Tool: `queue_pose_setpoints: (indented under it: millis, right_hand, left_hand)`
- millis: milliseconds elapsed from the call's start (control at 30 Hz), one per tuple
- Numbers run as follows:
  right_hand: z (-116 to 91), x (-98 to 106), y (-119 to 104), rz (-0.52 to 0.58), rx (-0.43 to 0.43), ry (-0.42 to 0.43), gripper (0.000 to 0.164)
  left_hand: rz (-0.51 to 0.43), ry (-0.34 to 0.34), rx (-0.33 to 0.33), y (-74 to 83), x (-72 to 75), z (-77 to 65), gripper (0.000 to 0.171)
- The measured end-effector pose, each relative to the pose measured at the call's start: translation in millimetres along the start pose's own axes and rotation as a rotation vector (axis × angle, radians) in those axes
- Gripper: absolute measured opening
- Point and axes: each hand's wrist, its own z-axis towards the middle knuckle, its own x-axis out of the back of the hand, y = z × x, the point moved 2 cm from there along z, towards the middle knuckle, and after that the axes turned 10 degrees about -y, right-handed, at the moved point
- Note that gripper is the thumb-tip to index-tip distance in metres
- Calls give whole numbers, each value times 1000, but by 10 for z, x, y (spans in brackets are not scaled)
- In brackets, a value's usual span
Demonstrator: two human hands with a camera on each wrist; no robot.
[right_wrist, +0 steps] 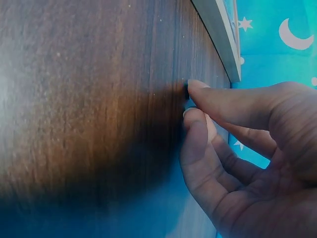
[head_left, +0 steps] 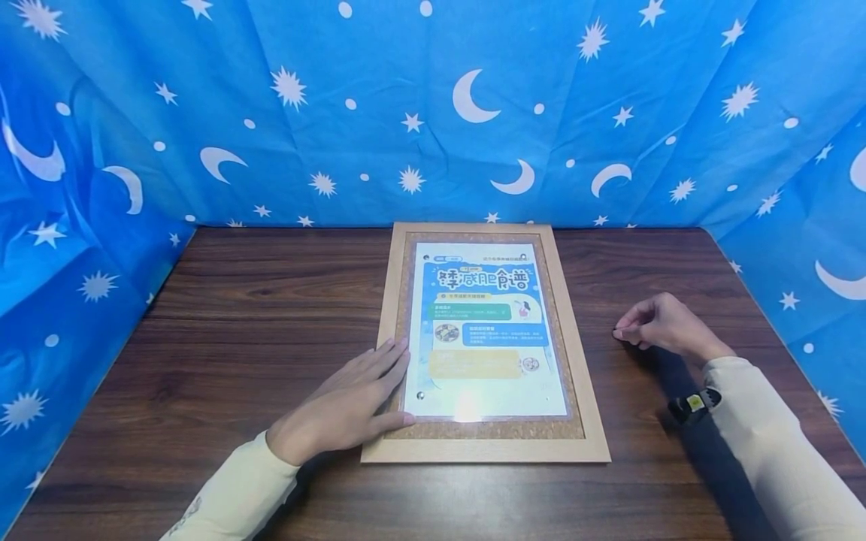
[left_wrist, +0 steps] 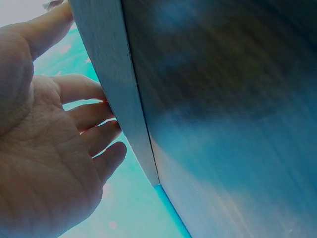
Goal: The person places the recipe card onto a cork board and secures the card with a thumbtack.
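A wood-framed cork board [head_left: 485, 449] lies on the table with a printed sheet [head_left: 501, 402] on it. Round thumbtack heads show at the sheet's top left, top right [head_left: 523, 257] and bottom left [head_left: 420, 395] corners; a tiny dark spot marks the bottom right. My left hand [head_left: 345, 398] rests on the frame's left side, fingers extended, thumb tip over the lower left cork. In the left wrist view, the fingertips touch the frame's edge [left_wrist: 111, 74]. Right of the board, my right hand [head_left: 659, 327] pinches a small dark thumbtack [right_wrist: 186, 90] at the tabletop, its shape mostly hidden.
The dark wooden table [head_left: 271, 300] extends on both sides of the board. A blue cloth [head_left: 379, 135] with white moons and stars hangs behind and at the sides. A dark wrist device [head_left: 694, 406] sits on my right wrist.
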Motion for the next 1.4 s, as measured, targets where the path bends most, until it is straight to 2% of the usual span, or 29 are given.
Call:
queue_pose_setpoints:
  millis: [367,533,767,1100,1400]
  right_hand:
    - [-3,-49,-152,-6,40,60,7]
    - [-20,-92,-268,13,57,48,11]
    - [-67,-147,-388,-20,110,32,16]
    - [-96,-241,-533,-45,137,11,16]
    - [-106,-321,-598,-11,161,-8,14]
  left_hand:
    - [9,0,-1,-7,-2,-3,86]
    - [10,2,-12,3,9,-4,84]
    - [11,-2,-8,-4,10,-1,85]
    - [10,-10,3,-7,5,1,87]
    - [9,-6,1,3,9,1,86]
